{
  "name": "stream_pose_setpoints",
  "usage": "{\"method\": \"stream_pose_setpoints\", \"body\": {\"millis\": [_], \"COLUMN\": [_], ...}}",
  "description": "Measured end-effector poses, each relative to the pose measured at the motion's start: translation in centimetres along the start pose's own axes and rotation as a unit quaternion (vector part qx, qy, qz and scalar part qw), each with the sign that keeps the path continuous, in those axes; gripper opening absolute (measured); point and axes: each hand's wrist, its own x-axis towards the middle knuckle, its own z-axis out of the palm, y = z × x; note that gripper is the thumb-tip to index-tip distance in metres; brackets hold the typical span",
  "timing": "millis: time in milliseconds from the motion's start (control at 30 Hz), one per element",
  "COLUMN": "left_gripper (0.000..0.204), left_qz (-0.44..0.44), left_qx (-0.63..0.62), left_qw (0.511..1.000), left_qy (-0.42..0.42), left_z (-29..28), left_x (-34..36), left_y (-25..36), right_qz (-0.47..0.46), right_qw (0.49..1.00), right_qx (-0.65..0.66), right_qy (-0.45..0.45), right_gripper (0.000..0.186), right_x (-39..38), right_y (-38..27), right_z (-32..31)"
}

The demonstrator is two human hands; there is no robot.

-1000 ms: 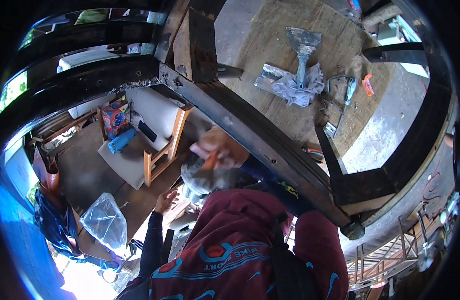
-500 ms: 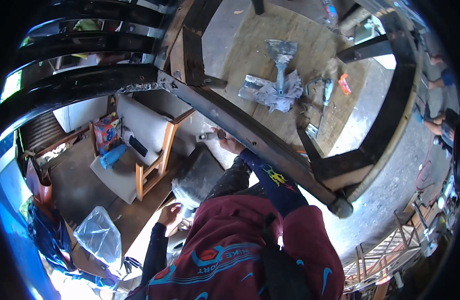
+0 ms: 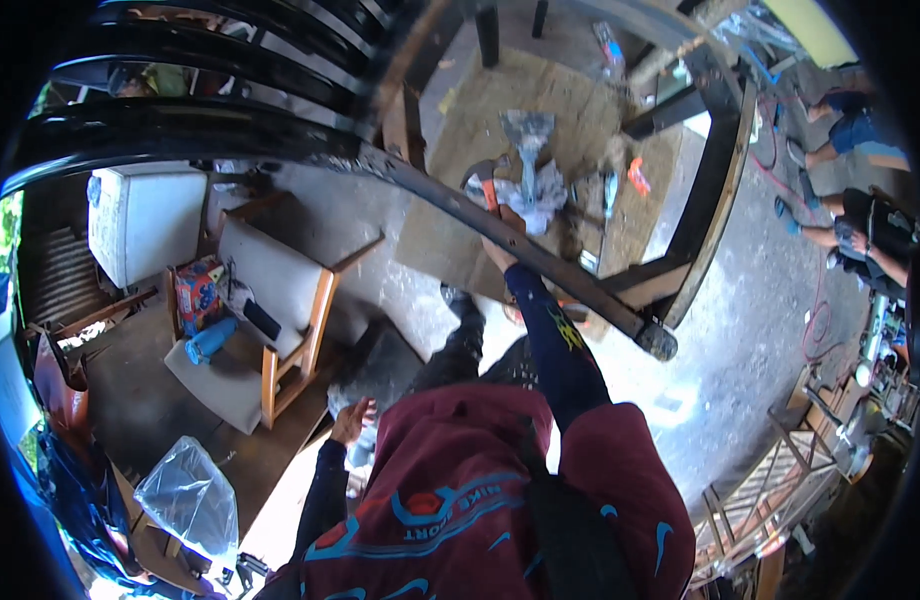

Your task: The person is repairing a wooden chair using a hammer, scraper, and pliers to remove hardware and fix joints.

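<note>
My right hand [image 3: 501,243] is closed round the orange handle of a hammer [image 3: 488,188], by the dark wooden beam [image 3: 575,283] of an upturned chair or table frame. The beam partly hides the hand. Past the hammer head, on a worn wooden board [image 3: 435,235], lie a broad scraper [image 3: 528,150] and a crumpled grey cloth [image 3: 548,200]. My left hand [image 3: 354,420] hangs low on the left, its fingers apart and holding nothing. A dark-topped stool or seat [image 3: 375,362] is nearest to it.
Glossy black slats [image 3: 210,130] span the upper left. A cushioned wooden chair [image 3: 270,270] carries a blue bottle [image 3: 210,342] and a dark phone-like slab [image 3: 262,320]. A clear plastic bag [image 3: 192,505] lies at lower left. Other people [image 3: 860,235] are at the right.
My right hand has moved forward and up with the hammer, whose orange handle now shows. My left hand has stayed low, fingers looser. The view has shifted, and the frame sits further left.
</note>
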Motion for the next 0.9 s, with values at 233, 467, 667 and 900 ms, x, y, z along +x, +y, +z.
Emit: {"method": "stream_pose_setpoints", "body": {"millis": [233, 467, 667, 900], "left_gripper": [0.049, 0.041, 0.039, 0.037], "left_qz": [0.040, 0.147, -0.030, -0.080], "left_qx": [-0.233, 0.116, 0.114, 0.099], "left_qw": [0.971, 0.970, 0.985, 0.986], "left_qy": [-0.024, 0.154, 0.125, 0.105], "left_z": [-0.7, 0.3, 2.9, 2.4], "left_x": [2.5, -2.5, -2.2, -2.0], "left_y": [1.0, -4.6, -10.8, -10.9], "right_qz": [-0.136, -0.179, -0.175, -0.160], "right_qw": [0.985, 0.983, 0.981, 0.976], "right_qx": [0.103, -0.036, -0.086, -0.143], "right_qy": [0.001, -0.031, -0.020, -0.026], "right_gripper": [0.022, 0.033, 0.033, 0.033], "right_x": [10.6, 11.1, 13.3, 12.9], "right_y": [-3.4, -12.9, -14.8, -13.2], "right_z": [-0.8, 0.2, 1.9, 2.7]}}
